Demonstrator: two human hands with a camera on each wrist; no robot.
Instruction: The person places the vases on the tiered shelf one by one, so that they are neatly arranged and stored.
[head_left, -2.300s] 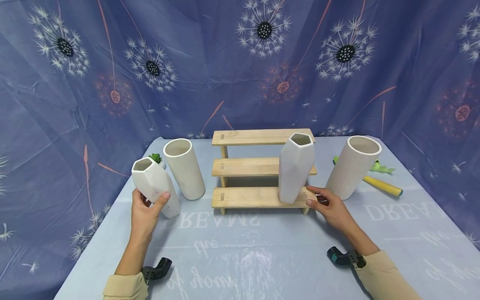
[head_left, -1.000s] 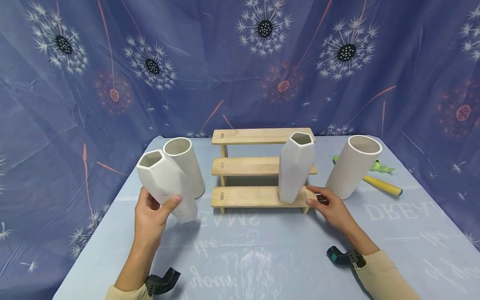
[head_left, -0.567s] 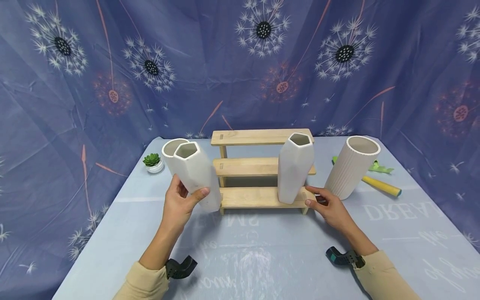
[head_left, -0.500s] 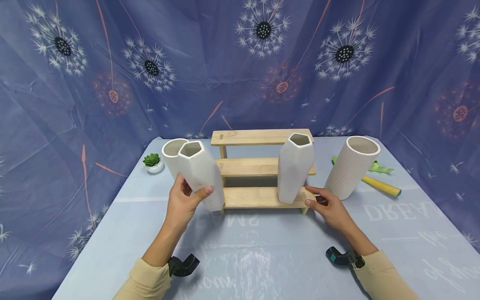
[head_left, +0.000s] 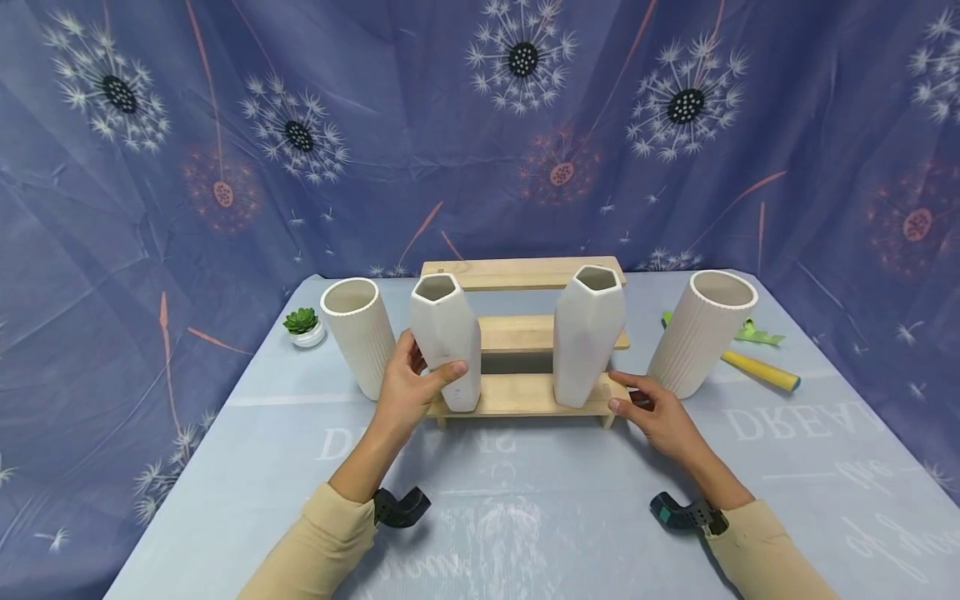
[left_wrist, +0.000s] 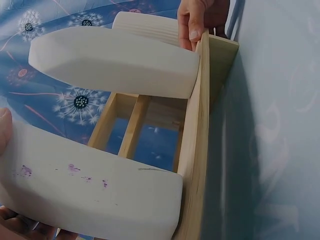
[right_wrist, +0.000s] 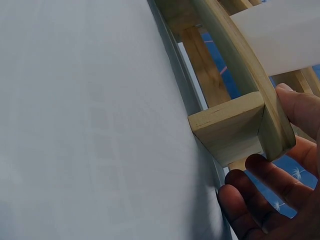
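Note:
My left hand [head_left: 405, 392] grips a white faceted vase [head_left: 448, 329] low on its body, thumb on the front. The vase's base is at the left end of the bottom step of a three-step wooden display stand [head_left: 517, 393]. Small purple marks show on this vase [left_wrist: 85, 182] in the left wrist view. A matching faceted vase [head_left: 588, 342] stands upright on the right part of that step. My right hand [head_left: 658, 417] pinches the step's right end; in the right wrist view the thumb is above the board [right_wrist: 277, 125] and fingers are below it.
Ribbed white cylindrical vases stand on either side of the stand, one left [head_left: 362, 342] and one right [head_left: 701, 337]. A small potted succulent [head_left: 303, 327] is at the far left. A yellow rod [head_left: 761, 371] and a green ribbon-like piece [head_left: 759, 335] lie at the right.
My left hand has carried its vase from the table at the left, rightward to the stand's bottom step, and brought it more upright. The right hand keeps its place.

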